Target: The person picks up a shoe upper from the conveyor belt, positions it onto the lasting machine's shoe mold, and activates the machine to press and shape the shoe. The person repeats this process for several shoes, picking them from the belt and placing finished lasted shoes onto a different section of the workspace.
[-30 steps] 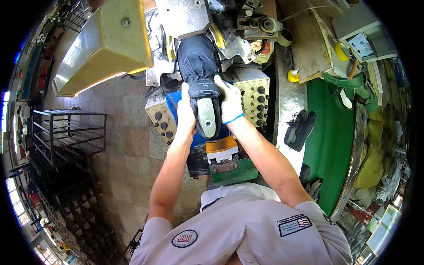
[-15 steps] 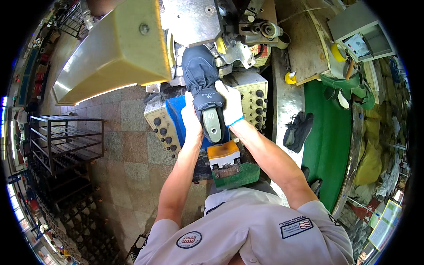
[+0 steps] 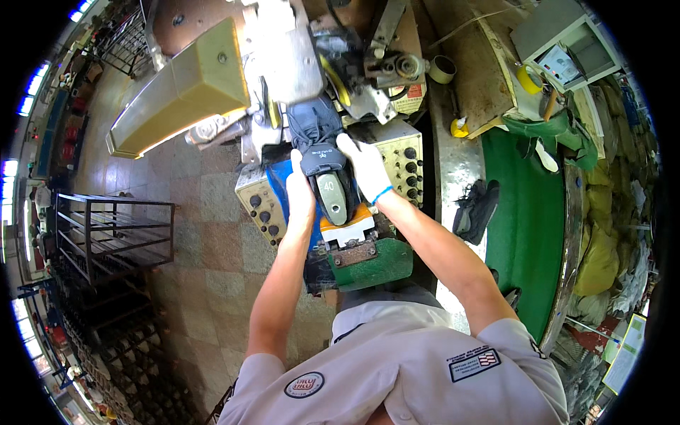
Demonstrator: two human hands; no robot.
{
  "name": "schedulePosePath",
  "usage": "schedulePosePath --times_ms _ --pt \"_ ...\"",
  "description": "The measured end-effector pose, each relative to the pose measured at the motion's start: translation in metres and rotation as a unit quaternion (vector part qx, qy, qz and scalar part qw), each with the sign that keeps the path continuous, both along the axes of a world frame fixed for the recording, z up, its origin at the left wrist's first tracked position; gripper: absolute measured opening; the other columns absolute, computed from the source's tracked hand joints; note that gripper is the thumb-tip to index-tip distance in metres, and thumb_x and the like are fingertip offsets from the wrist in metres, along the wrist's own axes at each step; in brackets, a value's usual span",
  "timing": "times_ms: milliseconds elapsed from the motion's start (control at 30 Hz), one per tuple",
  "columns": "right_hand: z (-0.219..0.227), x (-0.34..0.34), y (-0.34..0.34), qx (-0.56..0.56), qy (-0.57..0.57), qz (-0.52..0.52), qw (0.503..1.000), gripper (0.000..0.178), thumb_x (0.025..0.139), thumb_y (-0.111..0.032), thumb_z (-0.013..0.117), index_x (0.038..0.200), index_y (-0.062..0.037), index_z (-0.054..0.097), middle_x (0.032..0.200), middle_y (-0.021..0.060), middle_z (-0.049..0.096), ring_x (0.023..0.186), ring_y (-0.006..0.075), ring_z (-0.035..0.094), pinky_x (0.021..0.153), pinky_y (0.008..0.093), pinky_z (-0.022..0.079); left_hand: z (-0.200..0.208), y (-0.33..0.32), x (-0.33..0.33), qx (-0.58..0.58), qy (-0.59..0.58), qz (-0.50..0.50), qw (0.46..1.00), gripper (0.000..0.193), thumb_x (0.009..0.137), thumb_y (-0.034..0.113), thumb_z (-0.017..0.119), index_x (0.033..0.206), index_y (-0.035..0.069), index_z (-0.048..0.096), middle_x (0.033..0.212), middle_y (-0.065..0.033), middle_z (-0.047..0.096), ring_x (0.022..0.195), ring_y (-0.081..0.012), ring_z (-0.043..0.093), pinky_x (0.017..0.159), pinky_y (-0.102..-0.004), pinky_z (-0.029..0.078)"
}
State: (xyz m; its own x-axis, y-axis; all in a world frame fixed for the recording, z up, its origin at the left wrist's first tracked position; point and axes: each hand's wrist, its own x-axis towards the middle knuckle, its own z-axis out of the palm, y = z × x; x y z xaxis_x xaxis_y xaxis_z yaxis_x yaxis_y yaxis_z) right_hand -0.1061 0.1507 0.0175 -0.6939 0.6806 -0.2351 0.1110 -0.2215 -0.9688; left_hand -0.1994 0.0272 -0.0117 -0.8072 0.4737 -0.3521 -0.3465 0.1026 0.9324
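Note:
A dark shoe upper (image 3: 316,126) with laces is stretched over a grey-green shoe last (image 3: 331,198), whose heel end points toward me. The toe end is hidden beneath the metal plate (image 3: 294,67) of a machine. My left hand (image 3: 300,193), in a white glove, lies along the shoe's left side with the fingers pressed to it. My white-gloved right hand (image 3: 363,168) grips the right side, its fingertips touching near the laces. Just under the heel end sits an orange pad (image 3: 347,225) on a metal bracket.
A yellowish machine guard (image 3: 188,88) juts out at upper left. Knob panels (image 3: 401,159) flank the shoe. To the right, a dark shoe (image 3: 476,211) rests beside a green surface (image 3: 517,248). An iron rack (image 3: 117,230) stands at left.
The machine's plate and side arms now cover the shoe's toe, which showed before. The guard appears farther left, and the orange pad is closer under the heel. Both hands stay on the shoe.

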Motion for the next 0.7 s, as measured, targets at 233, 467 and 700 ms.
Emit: schedulePosePath --times_ms 233,467,700 --pt "0.145 0.111 -0.013 0.412 -0.041 0.114 0.903 0.028 0.085 -0.025 0.074 0.104 -0.0043 0.072 0.091 0.0060 0.073 0.077 0.0229 0.070 0.071 0.0331 0.057 0.045 -0.032 0.048 -0.009 0.201 0.010 0.979 0.059 0.098 0.036 0.060 0.142 -0.001 0.048 0.120 -0.0161 0.063 0.107 -0.0243 0.060 0.097 -0.0358 0.046" --pt "0.237 0.210 0.005 0.582 0.018 0.484 0.653 0.023 0.083 -0.024 0.073 0.095 -0.0052 0.073 0.086 0.0057 0.071 0.074 0.0229 0.070 0.067 0.0325 0.056 0.067 0.008 0.086 -0.169 0.317 0.043 0.932 0.045 0.078 0.019 0.083 0.112 0.002 0.059 0.105 -0.0123 0.067 0.095 -0.0269 0.063 0.090 -0.0392 0.050" --pt "0.257 0.300 0.052 0.540 -0.037 0.525 0.657 0.022 0.084 -0.025 0.073 0.094 -0.0056 0.073 0.083 0.0075 0.071 0.073 0.0237 0.070 0.065 0.0332 0.055 0.056 0.018 0.085 -0.159 0.383 0.048 0.909 0.047 0.078 0.017 0.083 0.115 -0.003 0.062 0.108 -0.0137 0.068 0.094 -0.0256 0.063 0.090 -0.0365 0.049"
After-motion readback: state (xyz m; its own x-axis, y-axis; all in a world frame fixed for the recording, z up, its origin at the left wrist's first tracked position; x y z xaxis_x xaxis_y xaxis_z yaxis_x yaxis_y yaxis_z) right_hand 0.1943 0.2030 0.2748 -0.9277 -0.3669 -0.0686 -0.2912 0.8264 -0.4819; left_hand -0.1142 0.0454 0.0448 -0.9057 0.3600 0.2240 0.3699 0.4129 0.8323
